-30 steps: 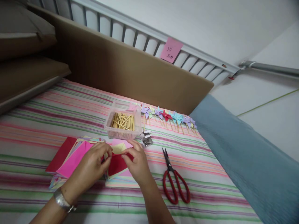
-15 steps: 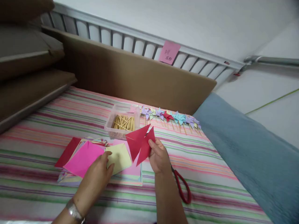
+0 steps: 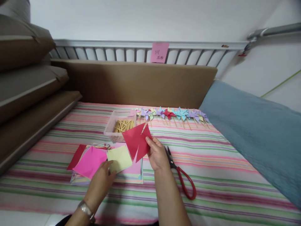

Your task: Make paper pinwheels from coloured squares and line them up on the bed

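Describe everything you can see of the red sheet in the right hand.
The red sheet is a flat, roughly square piece that looks like plain paper. Two slits run inward from its edge, one at the top and one at the bottom, both slightly spread. The right hand pinches its right side, thumb on the near face. Tilted, it hides part of the clear plastic box from view. Whether its lower tip touches the papers below is unclear.

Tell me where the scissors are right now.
In the head view, the scissors lie on the striped cloth right of centre, partly hidden by the right hand and its forearm, and nearer than the paper pinwheels.
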Action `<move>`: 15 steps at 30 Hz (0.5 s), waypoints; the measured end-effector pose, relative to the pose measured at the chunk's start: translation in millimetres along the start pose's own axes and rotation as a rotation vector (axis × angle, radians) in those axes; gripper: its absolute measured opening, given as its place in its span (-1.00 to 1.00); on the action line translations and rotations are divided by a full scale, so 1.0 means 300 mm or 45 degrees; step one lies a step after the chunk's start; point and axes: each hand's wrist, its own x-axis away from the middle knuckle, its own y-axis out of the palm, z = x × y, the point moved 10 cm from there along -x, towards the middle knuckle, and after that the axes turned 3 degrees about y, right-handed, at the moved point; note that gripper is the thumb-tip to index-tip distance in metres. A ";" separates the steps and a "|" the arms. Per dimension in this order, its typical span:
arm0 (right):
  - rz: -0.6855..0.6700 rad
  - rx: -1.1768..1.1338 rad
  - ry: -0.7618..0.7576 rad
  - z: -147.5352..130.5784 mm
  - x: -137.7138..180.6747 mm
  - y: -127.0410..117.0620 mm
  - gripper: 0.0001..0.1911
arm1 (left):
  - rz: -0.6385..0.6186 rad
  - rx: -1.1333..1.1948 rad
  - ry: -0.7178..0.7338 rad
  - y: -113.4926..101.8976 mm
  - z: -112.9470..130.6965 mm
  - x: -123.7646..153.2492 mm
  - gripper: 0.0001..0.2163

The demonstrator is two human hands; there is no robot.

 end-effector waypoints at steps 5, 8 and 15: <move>-0.015 0.016 -0.018 -0.003 -0.001 -0.001 -0.71 | 0.073 0.093 -0.049 0.004 -0.022 -0.028 -0.61; -0.029 0.028 -0.020 0.001 -0.002 0.002 -0.73 | 0.072 0.166 -0.115 -0.040 -0.016 -0.016 -0.49; -0.039 0.068 -0.015 0.011 0.000 0.002 -0.72 | 0.025 0.746 -0.359 -0.290 -0.083 -0.004 -0.37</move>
